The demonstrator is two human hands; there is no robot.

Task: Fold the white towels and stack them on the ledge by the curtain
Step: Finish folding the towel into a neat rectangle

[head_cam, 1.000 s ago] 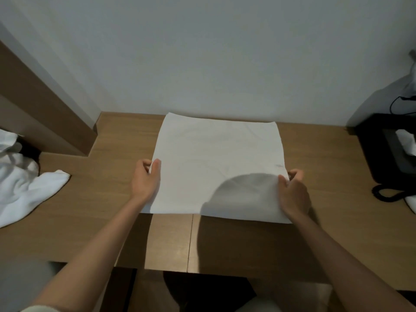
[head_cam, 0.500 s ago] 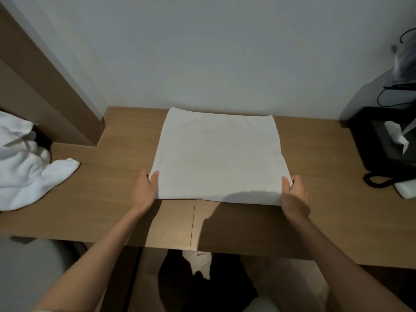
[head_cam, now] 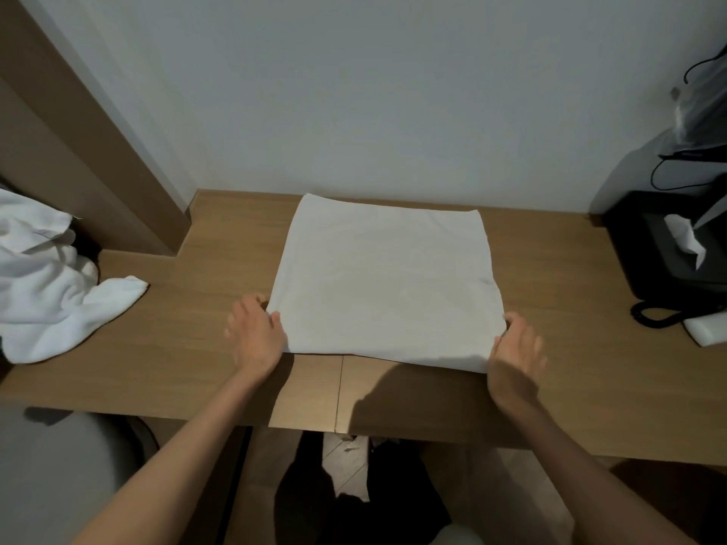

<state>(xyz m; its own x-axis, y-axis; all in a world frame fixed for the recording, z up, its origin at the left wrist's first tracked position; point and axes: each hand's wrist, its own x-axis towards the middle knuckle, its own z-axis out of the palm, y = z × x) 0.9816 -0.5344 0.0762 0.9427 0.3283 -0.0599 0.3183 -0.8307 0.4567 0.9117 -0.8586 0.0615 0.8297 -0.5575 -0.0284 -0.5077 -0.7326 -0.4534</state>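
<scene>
A white towel (head_cam: 385, 281) lies flat and square on the wooden desk (head_cam: 177, 348), its far edge close to the wall. My left hand (head_cam: 255, 336) is at the towel's near left corner with blurred, spread fingers and its thumb against the edge. My right hand (head_cam: 515, 356) rests at the near right corner, fingers loosely apart, covering the corner's tip. Neither hand pinches the cloth. A heap of crumpled white towels (head_cam: 47, 285) sits at the desk's far left.
A brown wooden panel (head_cam: 98, 159) rises at the back left beside the heap. On the right stand a black box with a tissue (head_cam: 684, 238) sticking out, a coiled black cord (head_cam: 653, 316) and a white object (head_cam: 708, 328). The desk's front edge runs just below my wrists.
The towel's near edge was pulled toward me and laid flat. Both hands, which gripped the near corners, have loosened, and their fingers have spread.
</scene>
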